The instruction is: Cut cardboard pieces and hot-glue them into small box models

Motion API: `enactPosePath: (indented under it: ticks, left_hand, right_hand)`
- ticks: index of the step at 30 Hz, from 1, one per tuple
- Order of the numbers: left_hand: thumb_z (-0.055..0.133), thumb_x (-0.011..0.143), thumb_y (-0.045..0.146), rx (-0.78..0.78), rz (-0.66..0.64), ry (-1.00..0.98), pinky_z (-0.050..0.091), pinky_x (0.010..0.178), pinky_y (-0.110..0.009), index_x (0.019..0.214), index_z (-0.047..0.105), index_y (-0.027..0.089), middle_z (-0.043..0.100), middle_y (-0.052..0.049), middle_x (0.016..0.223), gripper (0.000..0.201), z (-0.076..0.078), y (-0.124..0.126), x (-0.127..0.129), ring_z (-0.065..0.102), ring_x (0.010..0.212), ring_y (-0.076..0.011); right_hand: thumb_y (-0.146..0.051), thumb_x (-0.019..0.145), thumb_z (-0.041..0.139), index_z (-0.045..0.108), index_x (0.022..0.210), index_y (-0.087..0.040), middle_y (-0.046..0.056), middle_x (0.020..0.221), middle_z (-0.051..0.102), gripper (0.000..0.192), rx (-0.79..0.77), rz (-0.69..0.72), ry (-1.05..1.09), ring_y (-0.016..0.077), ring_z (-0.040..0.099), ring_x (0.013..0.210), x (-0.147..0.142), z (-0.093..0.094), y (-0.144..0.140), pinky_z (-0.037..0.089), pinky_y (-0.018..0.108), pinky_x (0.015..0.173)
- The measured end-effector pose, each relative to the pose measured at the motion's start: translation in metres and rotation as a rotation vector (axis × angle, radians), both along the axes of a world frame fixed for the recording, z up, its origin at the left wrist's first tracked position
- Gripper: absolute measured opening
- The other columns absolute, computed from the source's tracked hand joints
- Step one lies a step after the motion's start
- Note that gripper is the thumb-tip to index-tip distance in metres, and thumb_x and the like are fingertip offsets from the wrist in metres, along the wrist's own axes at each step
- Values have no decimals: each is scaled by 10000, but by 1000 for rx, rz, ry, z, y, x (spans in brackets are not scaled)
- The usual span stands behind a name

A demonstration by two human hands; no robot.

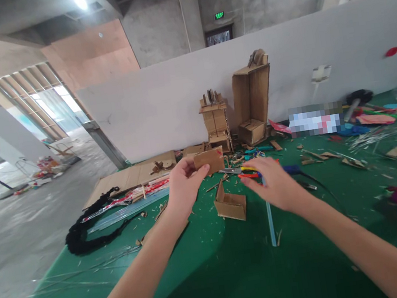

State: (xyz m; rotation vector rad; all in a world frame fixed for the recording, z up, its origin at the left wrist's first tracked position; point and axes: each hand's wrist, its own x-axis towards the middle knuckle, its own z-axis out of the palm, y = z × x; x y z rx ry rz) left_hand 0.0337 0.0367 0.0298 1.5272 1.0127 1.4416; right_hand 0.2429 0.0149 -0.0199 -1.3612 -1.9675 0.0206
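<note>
I see the cardboard piece lifted off the table, pinched at its near-left corner between the thumb and fingers of my left hand, above the middle of the green table, towards its far edge. The grip is a light fingertip pinch closed on one corner only, so most of the piece hangs free; my worry is that it could twist or slip out if anything bumps it.

My right hand holds nothing. Its fingers are spread loosely and it hovers low, just beside the scissors with yellow and red handles. I cannot tell whether a fingertip touches them. If that hand comes down carelessly it could land on the blades rather than the handles.

Just below the held piece, a small open cardboard box sits on the table between my hands; either wrist could knock it askew. A thin pale blue strip lies under my right wrist, easy to drag along. Cardboard scraps litter the surface all round. Near the far edge stand two cardboard models, well apart from my hands, and a black cord lies towards the left edge.
</note>
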Motion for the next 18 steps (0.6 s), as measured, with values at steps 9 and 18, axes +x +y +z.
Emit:
enactPosePath:
  ticks: [9, 18]
  left_hand:
    - [672, 712, 257, -121, -193, 45, 497, 739, -303, 865, 627, 154, 694, -61, 886, 190, -8, -29, 26, 640, 802, -165]
    - [563, 778, 330, 362, -65, 697, 314, 1032, -438, 1410, 254, 162, 459, -143, 1339, 724, 2, -31, 6, 413, 1236, -274]
  right_hand:
    - [-369, 760, 665, 619, 995, -250, 10, 934, 633, 268, -435, 458, 1267, 129, 560, 780, -41, -2, -16, 489, 269, 684]
    - [-448, 739, 640, 547, 807, -238, -63, 561, 509, 240, -219, 86, 1068, 106, 471, 465, -3, 13, -1, 404, 239, 452]
